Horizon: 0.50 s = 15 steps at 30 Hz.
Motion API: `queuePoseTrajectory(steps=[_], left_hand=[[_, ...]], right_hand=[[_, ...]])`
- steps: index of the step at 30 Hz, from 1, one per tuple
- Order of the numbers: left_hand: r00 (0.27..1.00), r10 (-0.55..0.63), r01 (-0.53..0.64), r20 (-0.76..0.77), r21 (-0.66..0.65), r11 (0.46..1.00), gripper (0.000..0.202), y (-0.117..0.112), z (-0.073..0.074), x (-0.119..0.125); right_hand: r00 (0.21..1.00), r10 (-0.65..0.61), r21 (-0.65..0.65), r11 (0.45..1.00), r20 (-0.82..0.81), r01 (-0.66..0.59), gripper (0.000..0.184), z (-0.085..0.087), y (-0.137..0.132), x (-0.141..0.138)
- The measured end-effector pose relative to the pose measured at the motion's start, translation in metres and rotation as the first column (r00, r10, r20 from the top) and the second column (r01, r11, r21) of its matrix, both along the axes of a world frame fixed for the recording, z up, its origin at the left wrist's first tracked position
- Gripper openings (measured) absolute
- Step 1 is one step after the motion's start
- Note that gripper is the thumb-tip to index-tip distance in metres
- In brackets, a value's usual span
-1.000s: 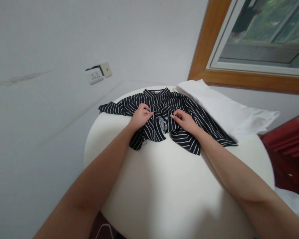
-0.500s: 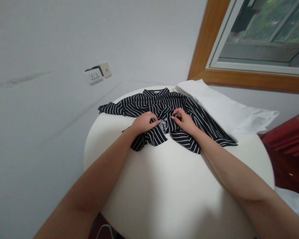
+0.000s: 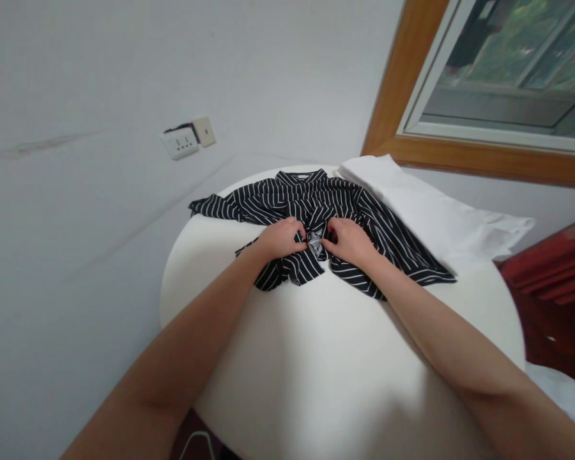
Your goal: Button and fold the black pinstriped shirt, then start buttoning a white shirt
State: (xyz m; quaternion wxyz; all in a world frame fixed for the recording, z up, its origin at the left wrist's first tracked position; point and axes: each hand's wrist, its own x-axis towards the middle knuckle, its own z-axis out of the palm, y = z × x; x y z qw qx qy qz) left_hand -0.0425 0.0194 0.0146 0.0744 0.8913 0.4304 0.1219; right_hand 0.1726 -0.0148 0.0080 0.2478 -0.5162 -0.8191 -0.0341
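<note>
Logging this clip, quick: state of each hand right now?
Left hand: closed, pinching the striped shirt.
Right hand: closed, pinching the same shirt.

Home room, I'd say bedroom: white pillow beside wood-framed window, wall socket, round white table.

The shirt lies on the table, a cloth at its right.

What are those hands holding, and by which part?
Both pinch the shirt at its open front: left hand on one edge, right hand on the other.
</note>
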Motion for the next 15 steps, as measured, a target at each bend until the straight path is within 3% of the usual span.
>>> queuePoseTrajectory(steps=[5, 9, 15], left_hand=[[0.997, 0.010, -0.003, 0.074, -0.092, 0.996, 0.035, 0.006, -0.002, -0.004], [0.989, -0.004, 0.024, 0.148, -0.133, 0.991, 0.036, 0.012, -0.002, -0.008], [0.988, -0.048, 0.073, 0.150, -0.164, 0.984, 0.028, 0.013, 0.000, -0.010]], right_hand=[[0.996, -0.080, -0.077, 0.994, -0.027, 0.078, 0.022, -0.009, 0.006, 0.004], [0.997, -0.079, -0.080, 0.994, 0.008, 0.079, 0.011, -0.006, 0.005, 0.003], [0.996, -0.054, -0.136, 0.990, -0.066, 0.044, 0.017, 0.002, 0.011, 0.010]])
